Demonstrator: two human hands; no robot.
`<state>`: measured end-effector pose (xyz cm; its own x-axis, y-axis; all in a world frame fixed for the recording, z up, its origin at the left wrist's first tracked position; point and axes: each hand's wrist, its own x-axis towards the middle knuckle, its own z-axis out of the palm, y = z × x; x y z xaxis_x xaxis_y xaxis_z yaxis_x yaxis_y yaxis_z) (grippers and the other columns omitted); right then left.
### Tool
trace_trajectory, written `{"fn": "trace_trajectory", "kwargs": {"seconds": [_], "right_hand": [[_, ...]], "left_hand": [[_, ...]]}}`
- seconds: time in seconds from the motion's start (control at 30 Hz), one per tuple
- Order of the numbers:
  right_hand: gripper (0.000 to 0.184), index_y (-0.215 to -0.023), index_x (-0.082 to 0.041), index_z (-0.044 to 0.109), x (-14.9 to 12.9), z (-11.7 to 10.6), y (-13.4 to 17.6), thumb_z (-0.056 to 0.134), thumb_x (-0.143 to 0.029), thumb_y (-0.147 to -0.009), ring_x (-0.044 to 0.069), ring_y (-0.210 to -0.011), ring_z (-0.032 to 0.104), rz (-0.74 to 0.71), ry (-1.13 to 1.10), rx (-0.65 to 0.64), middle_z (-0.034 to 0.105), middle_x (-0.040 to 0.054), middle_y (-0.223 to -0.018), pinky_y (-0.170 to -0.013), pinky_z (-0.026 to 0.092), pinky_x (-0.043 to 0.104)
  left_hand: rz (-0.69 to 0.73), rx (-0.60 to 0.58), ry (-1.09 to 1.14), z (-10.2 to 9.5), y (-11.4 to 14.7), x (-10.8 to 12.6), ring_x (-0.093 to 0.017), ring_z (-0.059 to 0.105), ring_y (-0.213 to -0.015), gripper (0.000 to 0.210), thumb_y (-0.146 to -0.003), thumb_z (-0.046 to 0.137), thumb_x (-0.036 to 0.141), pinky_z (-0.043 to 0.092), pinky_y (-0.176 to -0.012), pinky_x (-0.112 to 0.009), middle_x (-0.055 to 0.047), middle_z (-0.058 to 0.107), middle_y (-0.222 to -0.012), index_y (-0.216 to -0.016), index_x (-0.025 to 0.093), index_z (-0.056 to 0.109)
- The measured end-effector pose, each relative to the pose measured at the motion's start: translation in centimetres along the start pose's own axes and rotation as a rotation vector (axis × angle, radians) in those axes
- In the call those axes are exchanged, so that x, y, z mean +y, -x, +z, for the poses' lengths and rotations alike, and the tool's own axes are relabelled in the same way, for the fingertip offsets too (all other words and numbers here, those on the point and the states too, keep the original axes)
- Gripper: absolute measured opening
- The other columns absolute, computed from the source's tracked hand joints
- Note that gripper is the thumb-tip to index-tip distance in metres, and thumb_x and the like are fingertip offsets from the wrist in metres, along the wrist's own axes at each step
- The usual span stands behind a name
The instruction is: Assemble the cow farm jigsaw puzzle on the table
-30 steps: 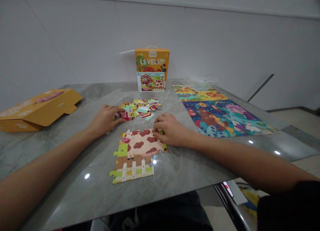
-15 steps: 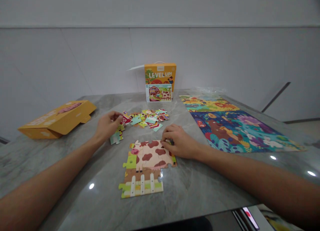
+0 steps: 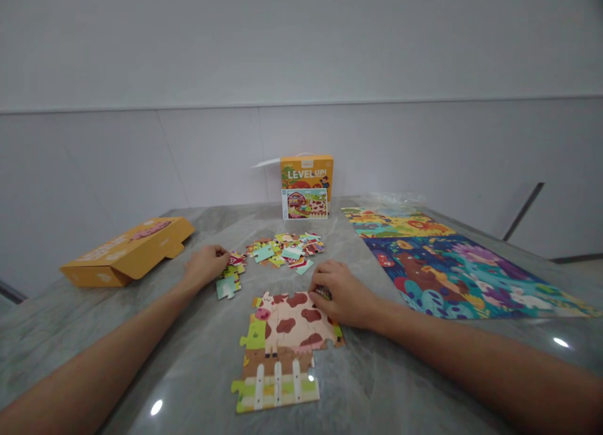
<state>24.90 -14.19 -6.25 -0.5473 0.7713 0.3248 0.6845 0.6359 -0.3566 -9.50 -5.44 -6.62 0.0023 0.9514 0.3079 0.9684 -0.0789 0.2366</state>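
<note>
A partly joined jigsaw puzzle lies flat on the table, showing a spotted cow and a white fence. At its upper right corner is my right hand, fingers curled around a small puzzle piece that is mostly hidden. My left hand is closed, fingertips pinching the edge of a red barn puzzle piece at the left of the loose pieces. Green and pale blue pieces lie just below it. Beyond both hands spreads a heap of loose puzzle pieces.
A yellow box lies at the left. An upright "LEVEL UP!" box stands at the back, with a farm picture card leaning before it. Two finished puzzles, one yellow and one dark blue, lie at the right.
The camera has tilted up, so everything sits lower in view. Both hands keep nearly the same places beside the pieces, still closed.
</note>
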Motion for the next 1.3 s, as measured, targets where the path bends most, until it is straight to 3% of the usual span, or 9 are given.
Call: {"fn": "trace_trajectory", "kwargs": {"seconds": [0.2,0.3,0.37,0.63,0.97,1.3], "right_hand": [[0.007,-0.079,-0.017,0.069,-0.2,0.3,0.1,0.064,-0.014,-0.083,0.021,-0.093,0.056,-0.009,0.022,0.010,0.065,0.0056,-0.090,-0.085,0.036,0.036],[0.007,-0.078,-0.017,0.069,-0.2,0.3,0.1,0.064,-0.013,-0.081,0.020,-0.093,0.056,0.004,0.002,0.020,0.065,0.0049,-0.089,-0.084,0.036,0.036],[0.006,-0.078,-0.017,0.068,-0.1,0.4,0.0,0.064,-0.013,-0.080,0.020,-0.093,0.056,0.009,-0.009,0.023,0.065,0.0045,-0.089,-0.085,0.036,0.035],[0.005,-0.079,-0.017,0.067,-0.1,0.7,-0.3,0.064,-0.014,-0.079,0.020,-0.094,0.055,0.029,-0.019,0.017,0.065,0.0049,-0.090,-0.086,0.035,0.036],[0.008,-0.079,-0.017,0.065,-0.6,0.5,-0.2,0.061,-0.010,-0.079,0.021,-0.095,0.054,0.037,-0.027,0.017,0.064,0.0054,-0.091,-0.086,0.034,0.035],[0.007,-0.079,-0.017,0.064,-0.8,0.8,-0.5,0.061,-0.011,-0.081,0.020,-0.095,0.054,0.043,0.015,0.014,0.064,0.0049,-0.091,-0.085,0.033,0.035]], "left_hand": [[-0.103,0.054,-0.108,0.0,0.7,1.0,-0.028,0.068,-0.074,0.036,-0.083,0.050,0.048,0.048,-0.065,-0.035,-0.010,0.075,-0.081,-0.088,0.022,0.074],[0.066,0.118,-0.119,-0.1,1.1,2.0,-0.028,0.066,-0.093,0.039,-0.087,0.048,0.045,0.047,-0.089,-0.040,-0.011,0.074,-0.097,-0.105,0.021,0.073],[0.211,0.158,-0.099,0.1,1.3,2.5,-0.027,0.063,-0.102,0.040,-0.089,0.047,0.043,0.045,-0.096,-0.040,-0.011,0.072,-0.106,-0.113,0.022,0.071],[0.385,0.135,-0.009,1.1,1.1,2.8,-0.028,0.061,-0.106,0.040,-0.093,0.048,0.046,0.043,-0.099,-0.044,-0.011,0.071,-0.116,-0.114,0.020,0.071],[0.454,0.020,0.041,1.9,1.6,3.3,-0.030,0.055,-0.121,0.043,-0.092,0.054,0.045,0.039,-0.107,-0.049,-0.006,0.065,-0.133,-0.127,0.025,0.066],[0.422,-0.029,0.067,1.4,1.5,4.1,-0.027,0.061,-0.110,0.020,-0.086,0.065,0.036,0.043,-0.101,-0.045,-0.006,0.075,-0.110,-0.099,0.024,0.075]]}}
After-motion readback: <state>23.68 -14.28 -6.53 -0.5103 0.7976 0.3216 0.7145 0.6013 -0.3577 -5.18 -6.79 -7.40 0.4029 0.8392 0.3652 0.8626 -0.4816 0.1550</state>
